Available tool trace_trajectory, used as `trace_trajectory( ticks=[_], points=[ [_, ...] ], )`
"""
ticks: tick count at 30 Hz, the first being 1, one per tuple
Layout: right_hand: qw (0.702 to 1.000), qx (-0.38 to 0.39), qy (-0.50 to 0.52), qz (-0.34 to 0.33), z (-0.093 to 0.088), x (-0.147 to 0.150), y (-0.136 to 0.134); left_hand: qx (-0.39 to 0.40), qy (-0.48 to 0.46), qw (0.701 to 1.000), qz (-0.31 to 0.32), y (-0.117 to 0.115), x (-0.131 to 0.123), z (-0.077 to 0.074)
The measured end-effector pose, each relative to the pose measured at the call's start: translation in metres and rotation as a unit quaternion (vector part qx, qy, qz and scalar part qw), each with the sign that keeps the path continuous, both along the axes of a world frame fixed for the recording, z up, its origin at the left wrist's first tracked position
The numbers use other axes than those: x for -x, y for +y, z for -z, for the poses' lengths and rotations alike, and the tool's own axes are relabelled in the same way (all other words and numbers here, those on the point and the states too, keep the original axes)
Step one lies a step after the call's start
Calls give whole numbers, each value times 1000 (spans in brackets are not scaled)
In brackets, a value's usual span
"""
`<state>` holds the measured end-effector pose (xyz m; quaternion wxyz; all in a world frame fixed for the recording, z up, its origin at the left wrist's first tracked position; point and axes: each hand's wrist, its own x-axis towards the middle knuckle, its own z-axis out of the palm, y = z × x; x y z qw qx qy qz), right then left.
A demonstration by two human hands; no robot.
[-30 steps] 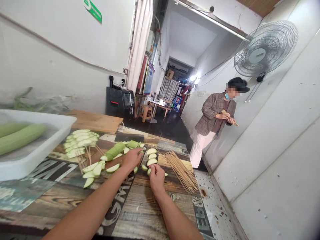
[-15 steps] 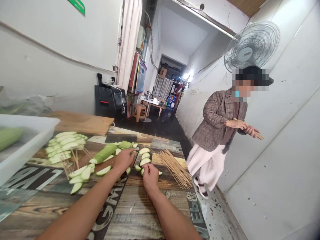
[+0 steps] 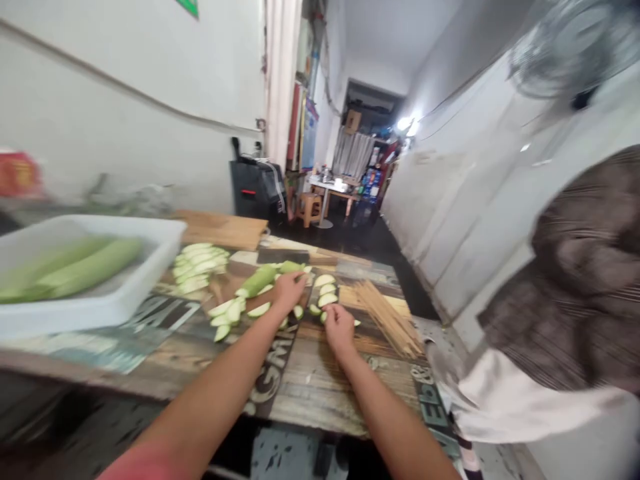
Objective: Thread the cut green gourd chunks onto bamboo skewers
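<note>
My left hand [image 3: 291, 290] reaches over the cutting board among cut pieces of a pale green, zucchini-like vegetable [image 3: 257, 280]; blur hides whether its fingers grip a piece. Close by on the right, my right hand [image 3: 340, 325] is closed in a pinch at the near end of a row of half-moon slices [image 3: 327, 289]. A thin skewer showed below this fist a moment earlier; now the fist hides it. Loose slices [image 3: 230, 312] lie left of my left forearm. A bundle of bamboo skewers [image 3: 387, 317] rests right of my right hand.
A white tray [image 3: 150, 233] with whole green vegetables stands at left. Behind the board lie a pile of slices [image 3: 197, 267] and a wooden board [image 3: 223, 229]. A person in a plaid jacket [image 3: 590, 280] is close at right, beside the table edge.
The view has swung left and shows more of the tray. The person at right appears much nearer. My hands stay at about the same spots over the table.
</note>
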<state>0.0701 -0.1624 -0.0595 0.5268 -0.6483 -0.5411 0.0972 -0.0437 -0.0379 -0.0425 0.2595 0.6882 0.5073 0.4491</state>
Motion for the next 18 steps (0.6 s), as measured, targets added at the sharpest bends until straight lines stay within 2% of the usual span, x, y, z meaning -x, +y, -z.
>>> trace_trajectory(
  ticks=[3,5,8,11,15,18],
  points=[
    [1000,10,11,-18,2,-2,1,65,-171,983,5,6,-3,-2],
    [999,17,12,-33,1,-2,1,167,-314,934,14,8,-3,-5],
    [998,28,-17,-58,-1,2,-2,250,-459,852,27,8,-1,-12],
    [994,36,-66,-84,-3,6,-6,291,-509,809,35,5,3,-20],
    [989,49,-84,-109,-4,10,-8,335,-537,773,45,4,8,-25],
    [988,60,-76,-118,-4,10,-8,356,-544,758,46,6,10,-25]
  ],
)
